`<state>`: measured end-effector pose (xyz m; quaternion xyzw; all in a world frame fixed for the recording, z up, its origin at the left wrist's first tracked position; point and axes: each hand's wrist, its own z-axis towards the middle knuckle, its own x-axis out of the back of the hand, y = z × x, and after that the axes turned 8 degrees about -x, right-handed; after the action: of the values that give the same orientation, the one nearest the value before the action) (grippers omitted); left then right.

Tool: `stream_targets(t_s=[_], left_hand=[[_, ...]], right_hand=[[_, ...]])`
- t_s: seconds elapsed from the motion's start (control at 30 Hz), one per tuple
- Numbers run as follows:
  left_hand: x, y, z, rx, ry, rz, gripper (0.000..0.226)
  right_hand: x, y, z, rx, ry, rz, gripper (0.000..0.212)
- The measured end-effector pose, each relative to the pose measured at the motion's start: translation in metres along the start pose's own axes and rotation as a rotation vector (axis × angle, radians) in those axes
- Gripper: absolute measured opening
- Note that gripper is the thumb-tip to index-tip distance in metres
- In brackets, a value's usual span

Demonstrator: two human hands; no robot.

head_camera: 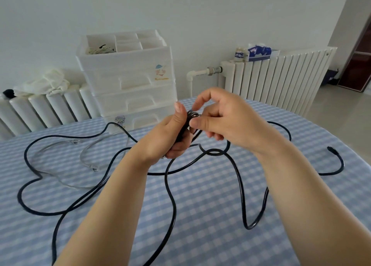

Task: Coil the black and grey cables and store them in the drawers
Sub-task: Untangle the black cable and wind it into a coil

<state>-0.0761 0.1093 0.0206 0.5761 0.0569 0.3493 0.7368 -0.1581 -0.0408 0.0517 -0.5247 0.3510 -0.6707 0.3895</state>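
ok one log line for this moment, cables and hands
left hand grips small black cable coil | right hand pinches strand | most black cable loose | grey cable untouched | drawers closed

One long black round cable (170, 195) sprawled across the blue-and-white checked worktop (200, 235). One translucent grey cable (60, 145) at left. One white plastic drawer unit (128, 80) at the far edge, three drawer fronts visible. Two white ribbed radiators, far left (40, 113) and far right (281, 78). Two hands, left hand (170, 137) and right hand (224, 117).
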Motion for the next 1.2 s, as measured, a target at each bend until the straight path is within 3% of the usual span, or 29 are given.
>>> stream_targets(t_s=[0.07, 0.2, 0.3, 0.4, 0.5, 0.63, 0.77, 0.87, 1.07, 1.2], left_hand=[[0.000, 0.001, 0.000, -0.025, -0.044, -0.066, 0.075], [0.002, 0.002, 0.000, -0.047, -0.044, -0.098, 0.047], [0.007, 0.003, -0.002, -0.006, -0.038, -0.171, 0.045], [0.009, 0.002, -0.004, 0.026, -0.066, -0.289, 0.044], [0.008, 0.000, -0.003, 0.043, -0.053, -0.374, 0.039], [0.004, 0.001, -0.001, 0.025, -0.088, -0.458, 0.023], [0.000, 0.001, -0.002, 0.057, 0.024, -0.608, 0.033], [-0.003, 0.002, -0.001, -0.012, 0.095, -0.789, 0.040], [-0.001, 0.007, 0.003, -0.146, 0.213, -0.917, 0.045], [0.007, 0.007, 0.003, -0.186, 0.351, -0.884, 0.038]], right_hand=[[0.005, 0.005, 0.001, 0.044, 0.016, 0.033, 0.021], [0.003, 0.015, 0.009, 0.069, 0.240, -0.071, 0.022], [-0.001, 0.017, 0.009, 0.038, 0.142, -0.127, 0.043], [-0.006, 0.019, 0.009, 0.022, 0.053, -0.151, 0.040], [-0.008, 0.020, 0.010, 0.037, 0.110, -0.075, 0.054], [-0.011, 0.022, 0.010, -0.013, 0.112, 0.142, 0.052], [-0.013, 0.030, 0.012, -0.126, 0.016, 0.505, 0.049], [-0.015, 0.034, 0.017, -0.191, 0.038, 0.572, 0.045], [-0.018, 0.039, 0.018, -0.242, -0.080, 0.407, 0.043], [-0.022, 0.042, 0.019, -0.238, -0.142, -0.110, 0.054]])
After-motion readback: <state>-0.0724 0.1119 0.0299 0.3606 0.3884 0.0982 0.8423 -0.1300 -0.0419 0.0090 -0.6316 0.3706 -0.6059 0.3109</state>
